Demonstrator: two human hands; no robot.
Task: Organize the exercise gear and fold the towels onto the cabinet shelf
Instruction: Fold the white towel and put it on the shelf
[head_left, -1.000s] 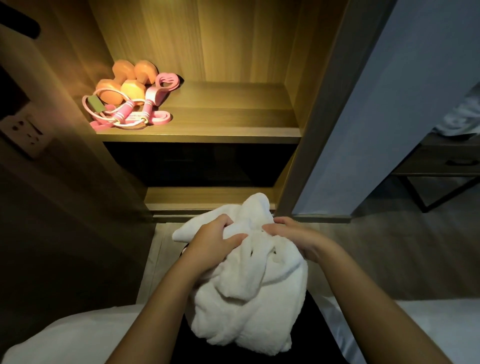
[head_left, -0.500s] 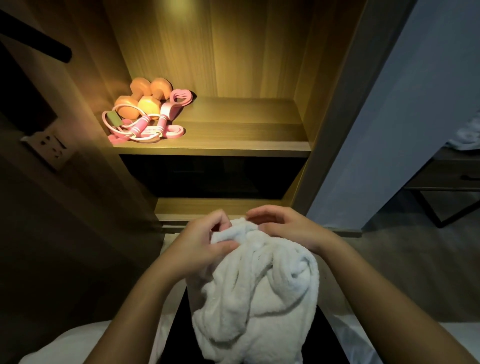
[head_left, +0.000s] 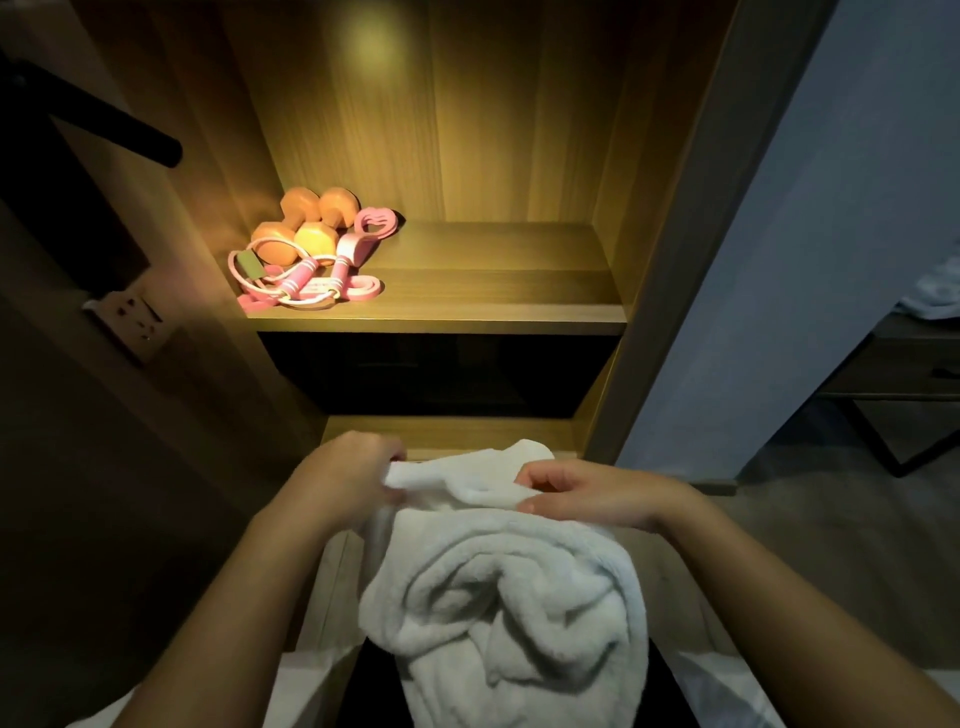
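A crumpled white towel (head_left: 509, 592) hangs in a bundle on my lap in front of the cabinet. My left hand (head_left: 345, 480) pinches its top edge at the left. My right hand (head_left: 587, 493) pinches the same edge at the right, fingers curled over the fabric. On the lit wooden shelf (head_left: 493, 312), at its left end, lie orange dumbbells (head_left: 306, 223), a pink skipping rope (head_left: 291, 278) and a pink resistance band (head_left: 363, 239). The right part of the shelf is bare wood.
A dark compartment (head_left: 436, 374) lies under the shelf, with a lower wooden ledge (head_left: 447, 434) just beyond my hands. A wall socket (head_left: 132, 319) sits on the dark panel at left. A pale wall (head_left: 810, 260) and a dark table (head_left: 909, 374) stand at right.
My hands have moved apart along the towel's top edge, spreading it sideways. The view has tilted up, so the shelf sits lower in the frame.
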